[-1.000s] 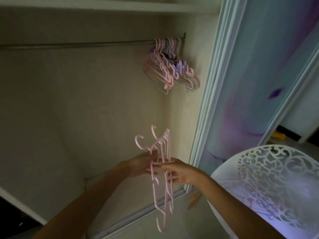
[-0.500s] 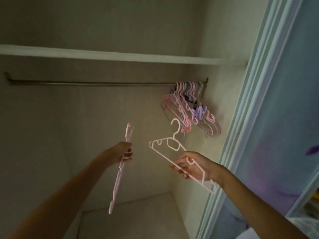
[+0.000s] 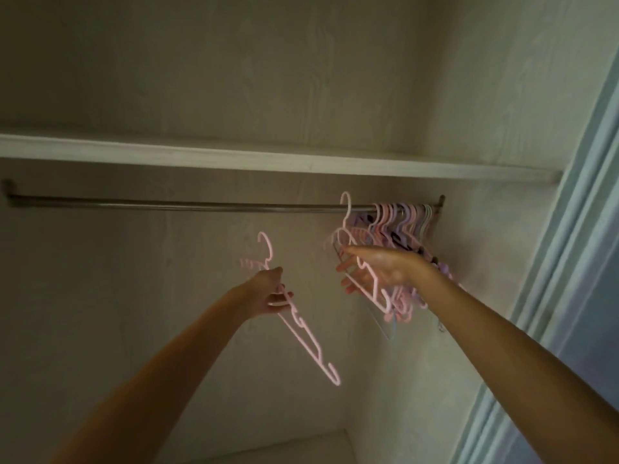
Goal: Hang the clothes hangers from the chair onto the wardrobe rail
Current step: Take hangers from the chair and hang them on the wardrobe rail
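Above both my hands runs the wardrobe rail (image 3: 187, 206), bare along its left stretch and crowded at its right end with a bunch of hung hangers (image 3: 400, 229). Half a second ago my arms were lower and the rail sat well above them; now both have risen. My right hand (image 3: 375, 269) has gone up and rightward, so the pink hanger (image 3: 365, 279) it pinches by the shoulder bar has its hook (image 3: 345, 209) right at the rail, just left of the bunch. Whether the hook is over the rail yet I cannot tell. I judge this one is a moment from hanging. My left hand (image 3: 273, 291) grips the spare hangers (image 3: 301, 326) lower and to the left, well apart from the rail, hooks up and tilted; they wait their turn. How many I cannot tell.
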`<state>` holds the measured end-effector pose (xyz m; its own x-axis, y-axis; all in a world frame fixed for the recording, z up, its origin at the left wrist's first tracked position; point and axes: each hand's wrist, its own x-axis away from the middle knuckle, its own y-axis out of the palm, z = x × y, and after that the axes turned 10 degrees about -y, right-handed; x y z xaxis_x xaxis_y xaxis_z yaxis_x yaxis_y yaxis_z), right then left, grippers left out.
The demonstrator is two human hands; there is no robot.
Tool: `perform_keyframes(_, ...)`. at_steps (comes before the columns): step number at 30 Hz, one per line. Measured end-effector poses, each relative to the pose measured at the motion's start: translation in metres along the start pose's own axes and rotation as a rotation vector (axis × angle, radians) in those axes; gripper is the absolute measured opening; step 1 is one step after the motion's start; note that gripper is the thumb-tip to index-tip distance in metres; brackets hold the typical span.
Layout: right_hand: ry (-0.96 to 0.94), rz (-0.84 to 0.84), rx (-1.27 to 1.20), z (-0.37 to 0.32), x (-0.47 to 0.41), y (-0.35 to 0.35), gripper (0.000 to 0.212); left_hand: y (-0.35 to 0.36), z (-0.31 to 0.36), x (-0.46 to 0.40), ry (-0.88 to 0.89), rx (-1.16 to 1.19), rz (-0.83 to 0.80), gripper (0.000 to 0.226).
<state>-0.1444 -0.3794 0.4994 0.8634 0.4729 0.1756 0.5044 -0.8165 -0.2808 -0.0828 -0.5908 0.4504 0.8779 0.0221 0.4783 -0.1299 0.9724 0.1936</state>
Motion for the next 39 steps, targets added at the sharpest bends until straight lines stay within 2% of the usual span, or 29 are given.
perform_keyframes(4, 0.047, 0.044, 0.011, 0.003, -0.03, -0.006, 0.037, -0.008, 0.018, -0.018, -0.033, -0.008, -0.105, 0.024)
perform_keyframes(8, 0.08, 0.075, -0.039, 0.006, -0.047, -0.008, 0.035, -0.018, 0.03, -0.039, -0.03, -0.064, -0.139, 0.011)
perform_keyframes(12, 0.088, 0.055, -0.04, 0.003, -0.05, 0.0, 0.033, -0.027, 0.037, -0.057, -0.024, -0.179, -0.163, 0.016)
perform_keyframes(14, 0.088, 0.089, 0.085, 0.0, -0.049, 0.004, 0.029, -0.028, 0.04, -0.064, -0.028, -0.195, -0.172, 0.019)
perform_keyframes(17, 0.057, 0.251, 0.526, -0.007, -0.044, -0.001, 0.04, -0.027, 0.044, -0.068, -0.023, -0.175, -0.169, 0.019)
perform_keyframes(20, -0.196, 0.612, 0.974, -0.021, -0.048, -0.013, 0.07, -0.023, 0.049, -0.071, -0.008, -0.159, -0.171, 0.027)
perform_keyframes(21, -0.316, 0.705, 1.078, -0.027, -0.055, -0.016, 0.073, -0.022, 0.051, -0.073, -0.014, -0.149, -0.177, 0.026)
perform_keyframes(22, -0.416, 0.724, 1.174, -0.032, -0.063, -0.018, 0.073, -0.02, 0.053, -0.075, -0.021, -0.136, -0.19, 0.023)
perform_keyframes(24, -0.461, 0.594, 1.347, -0.035, -0.085, -0.022, 0.071, -0.018, 0.055, -0.081, -0.037, -0.096, -0.208, 0.017)
perform_keyframes(26, -0.389, 0.495, 1.439, -0.027, -0.099, -0.034, 0.064, -0.015, 0.056, -0.088, -0.055, -0.056, -0.232, 0.013)
perform_keyframes(27, -0.384, 0.5, 1.459, -0.021, -0.102, -0.042, 0.06, -0.014, 0.057, -0.09, -0.069, -0.034, -0.255, 0.012)
perform_keyframes(34, -0.49, 0.645, 1.568, -0.004, -0.089, -0.089, 0.047, -0.007, 0.065, -0.099, -0.096, 0.012, -0.317, 0.021)
perform_keyframes(39, -0.483, 0.676, 1.569, -0.001, -0.085, -0.105, 0.067, -0.004, 0.068, -0.101, -0.13, -0.025, -0.343, 0.028)
